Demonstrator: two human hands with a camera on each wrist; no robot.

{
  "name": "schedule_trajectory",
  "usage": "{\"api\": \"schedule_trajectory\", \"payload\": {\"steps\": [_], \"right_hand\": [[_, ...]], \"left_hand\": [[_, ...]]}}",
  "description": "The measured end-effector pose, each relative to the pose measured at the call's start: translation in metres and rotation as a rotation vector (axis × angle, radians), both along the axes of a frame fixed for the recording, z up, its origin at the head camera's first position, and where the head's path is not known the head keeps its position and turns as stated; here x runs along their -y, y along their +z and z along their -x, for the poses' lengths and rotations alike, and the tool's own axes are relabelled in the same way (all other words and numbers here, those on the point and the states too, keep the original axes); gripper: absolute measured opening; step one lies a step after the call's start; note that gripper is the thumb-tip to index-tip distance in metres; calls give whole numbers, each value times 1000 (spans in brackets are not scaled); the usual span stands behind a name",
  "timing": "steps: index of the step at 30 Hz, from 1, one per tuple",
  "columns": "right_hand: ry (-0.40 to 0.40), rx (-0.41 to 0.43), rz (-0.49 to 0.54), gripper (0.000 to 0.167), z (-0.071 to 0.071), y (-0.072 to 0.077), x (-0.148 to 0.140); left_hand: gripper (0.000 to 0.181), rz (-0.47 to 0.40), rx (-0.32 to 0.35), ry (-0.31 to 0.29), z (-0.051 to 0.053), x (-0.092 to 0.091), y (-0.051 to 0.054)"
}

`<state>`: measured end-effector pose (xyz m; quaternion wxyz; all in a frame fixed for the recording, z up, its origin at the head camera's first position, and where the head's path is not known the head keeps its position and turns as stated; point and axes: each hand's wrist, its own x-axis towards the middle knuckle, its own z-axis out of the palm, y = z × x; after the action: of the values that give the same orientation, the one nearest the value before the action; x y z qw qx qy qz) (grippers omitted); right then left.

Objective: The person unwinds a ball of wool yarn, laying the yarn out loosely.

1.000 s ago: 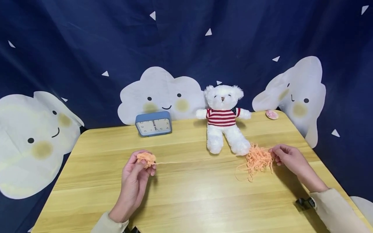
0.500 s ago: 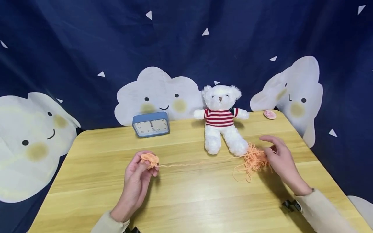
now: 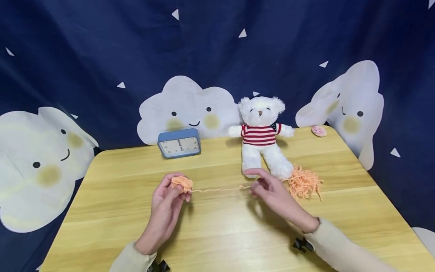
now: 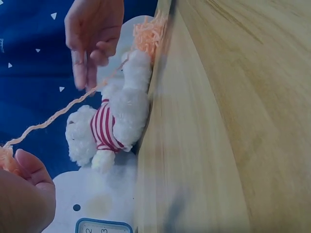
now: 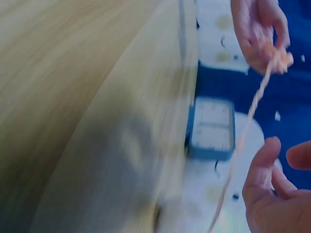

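My left hand (image 3: 166, 211) holds a small wound bundle of orange yarn (image 3: 182, 183) between thumb and fingers. From it a strand (image 3: 217, 189) runs right, past my right hand (image 3: 276, 194), to a loose orange pile (image 3: 304, 183) on the table beside the bear's foot. The right hand hovers over the table by the strand. In the right wrist view its thumb and fingers (image 5: 265, 162) stand apart, with the strand (image 5: 252, 104) passing beside them, not gripped. The left wrist view shows the strand (image 4: 53, 118) rising from the bundle (image 4: 8, 160) towards the right hand (image 4: 95, 34).
A white teddy bear (image 3: 259, 136) in a striped shirt sits at the back of the wooden table (image 3: 217, 234). Left of it stands a blue clock (image 3: 179, 143). A pink round item (image 3: 318, 131) lies at the back right corner. A dark blue curtain (image 3: 210, 45) hangs behind.
My right hand has left the pile, its pinch opened, and has moved left along the strand. The left hand, still holding the bundle, has shifted slightly right.
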<state>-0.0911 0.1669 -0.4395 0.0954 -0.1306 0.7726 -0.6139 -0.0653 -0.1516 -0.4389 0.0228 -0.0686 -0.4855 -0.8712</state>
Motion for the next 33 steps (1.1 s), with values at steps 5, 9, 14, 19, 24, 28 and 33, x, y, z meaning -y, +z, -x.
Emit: {"api": "schedule_trajectory", "payload": {"steps": [5,9,14,19,24,28,33], "right_hand": [[185,-59,-17,53,-5,-3,31],[284,-74,-3,49,-9,-5,51],[254,-83,82,19,-13,-4,57],[145,-134,157,10,-18,4,42],[49,-167,208,11,-20,10,19],[-23,-196,227,11,-18,10,-1],[-146,-201,199,12,-14,6,-27]], "left_hand": [[25,-1,13,2,3,-5,1],[25,19,25,9,3,-8,1],[26,37,48,27,3,-9,0],[26,40,67,57,4,-8,0],[25,46,69,66,2,-5,0],[25,30,51,67,0,-2,-2],[24,19,15,63,-2,1,-1]]}}
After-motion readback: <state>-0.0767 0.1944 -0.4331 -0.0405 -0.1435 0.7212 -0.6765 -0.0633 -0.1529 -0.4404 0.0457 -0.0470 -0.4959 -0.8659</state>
